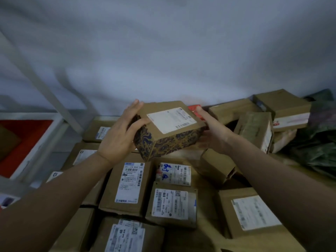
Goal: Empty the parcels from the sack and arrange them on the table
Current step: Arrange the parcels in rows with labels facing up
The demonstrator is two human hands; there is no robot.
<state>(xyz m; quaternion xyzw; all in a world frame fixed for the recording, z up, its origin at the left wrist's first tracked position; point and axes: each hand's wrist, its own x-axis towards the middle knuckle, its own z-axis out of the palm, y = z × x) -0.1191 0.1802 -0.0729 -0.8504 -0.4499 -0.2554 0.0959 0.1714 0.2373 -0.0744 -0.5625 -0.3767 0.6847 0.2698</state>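
I hold a brown cardboard parcel with a blue paisley pattern and a white label [168, 130] in the air above the table. My left hand [119, 135] grips its left end and my right hand [212, 131] supports its right side. Below it, several labelled brown parcels [131, 182] lie flat in rows on the table. More parcels [254, 128] are heaped loosely at the back right. A dark green sack [318, 142] lies crumpled at the far right edge.
A pale wall [163, 51] rises right behind the table. At the left stands a white-framed rack with a red bin [27, 135]. A small red box [195, 109] peeks out behind the held parcel.
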